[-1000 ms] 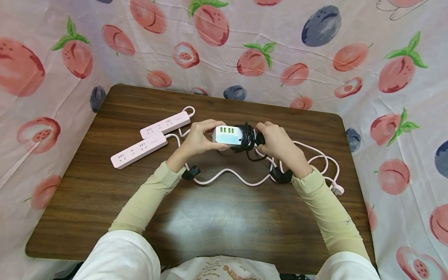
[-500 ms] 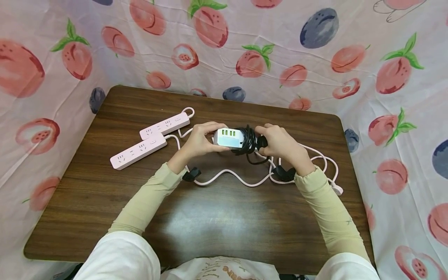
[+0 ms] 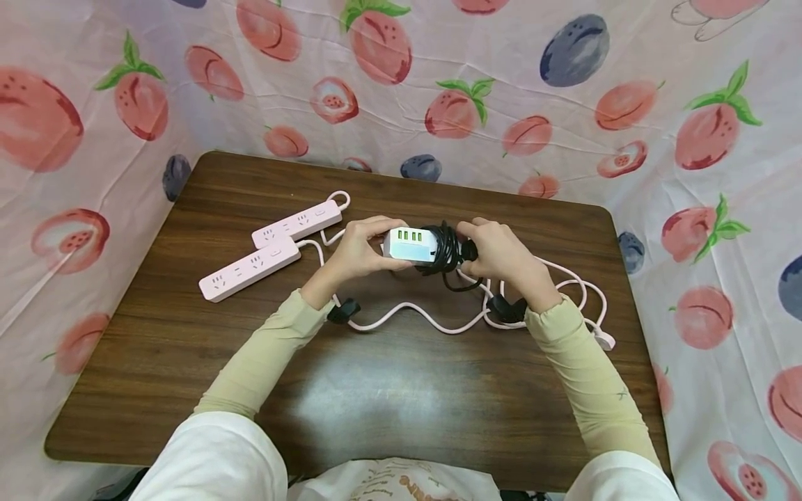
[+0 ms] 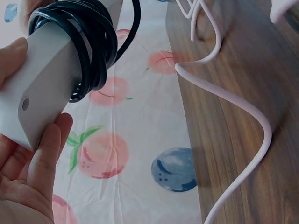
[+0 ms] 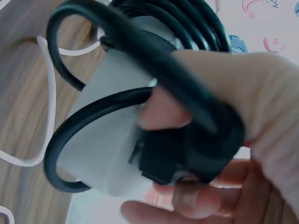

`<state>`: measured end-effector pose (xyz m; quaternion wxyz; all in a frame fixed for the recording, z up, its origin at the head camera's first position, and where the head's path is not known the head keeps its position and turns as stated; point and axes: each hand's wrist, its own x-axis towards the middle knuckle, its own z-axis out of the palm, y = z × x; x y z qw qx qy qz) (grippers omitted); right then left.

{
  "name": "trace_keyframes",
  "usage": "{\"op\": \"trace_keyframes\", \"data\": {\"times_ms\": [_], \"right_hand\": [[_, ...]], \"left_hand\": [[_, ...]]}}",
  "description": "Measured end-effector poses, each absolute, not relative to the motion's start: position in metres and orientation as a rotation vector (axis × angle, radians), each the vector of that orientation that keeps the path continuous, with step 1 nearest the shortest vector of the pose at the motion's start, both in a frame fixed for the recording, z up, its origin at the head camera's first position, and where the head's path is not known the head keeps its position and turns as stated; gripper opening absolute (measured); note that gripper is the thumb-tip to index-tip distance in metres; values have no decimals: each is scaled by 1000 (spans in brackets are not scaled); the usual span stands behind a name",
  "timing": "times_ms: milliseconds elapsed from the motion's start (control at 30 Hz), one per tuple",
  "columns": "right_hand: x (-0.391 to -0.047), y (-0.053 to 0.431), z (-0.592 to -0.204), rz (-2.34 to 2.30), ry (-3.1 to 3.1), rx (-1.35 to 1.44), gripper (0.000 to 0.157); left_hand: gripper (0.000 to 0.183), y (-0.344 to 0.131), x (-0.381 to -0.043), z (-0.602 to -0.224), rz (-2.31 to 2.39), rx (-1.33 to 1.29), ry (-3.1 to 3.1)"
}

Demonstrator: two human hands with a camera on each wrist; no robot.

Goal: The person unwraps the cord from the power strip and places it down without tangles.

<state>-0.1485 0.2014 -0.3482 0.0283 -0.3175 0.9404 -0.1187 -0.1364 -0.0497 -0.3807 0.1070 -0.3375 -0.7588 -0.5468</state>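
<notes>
My left hand [image 3: 358, 249] grips one end of a white power strip [image 3: 410, 254] between thumb and fingers, held up over the table. Green-lined USB ports show on its top face. A black cord [image 4: 96, 44] is wound in several loops around its other end. On that side, my right hand [image 3: 503, 259] pinches the cord's black plug [image 5: 170, 151] between thumb and fingers. From the plug the cord loops back across the strip's white body, as the right wrist view shows. The fingertips of my right hand are partly hidden in the head view.
Two pale pink power strips [image 3: 250, 269] lie side by side at the left of the brown wooden table [image 3: 401, 390]. Their cables [image 3: 432, 321] run under my arms to the right, where a pink plug [image 3: 604, 340] lies. Fruit-printed cloth [image 3: 401, 90] hangs behind the table.
My right wrist has shifted very slightly. Both hands keep their hold on the white power strip and the plug, and the pink strips lie where they were.
</notes>
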Motion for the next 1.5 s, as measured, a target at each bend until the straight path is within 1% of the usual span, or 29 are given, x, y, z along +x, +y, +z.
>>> {"op": "trace_keyframes", "data": {"times_ms": [400, 667, 933, 1200, 1333, 1433, 1500], "right_hand": [[-137, 190, -349, -259, 3078, -914, 33], [-142, 194, -353, -219, 3050, -992, 23], [-145, 197, -354, -271, 3042, -1016, 30], [-143, 198, -352, -264, 3073, -1034, 31], [-141, 197, -352, -270, 3094, -1041, 31], [-141, 197, -353, -277, 3111, -1041, 30], [-140, 197, -354, -288, 3126, -1039, 30]], "left_hand": [[50, -53, -138, -383, -1621, -899, -2247], [49, -52, -138, -384, -1631, -907, -2264], [49, -51, -139, -384, -1627, -923, -2227], [48, -51, -141, -385, -1647, -932, -2204], [50, -53, -151, -403, -1686, -919, -2190], [51, -53, -152, -406, -1708, -918, -2176], [50, -53, -147, -397, -1701, -913, -2188]]}}
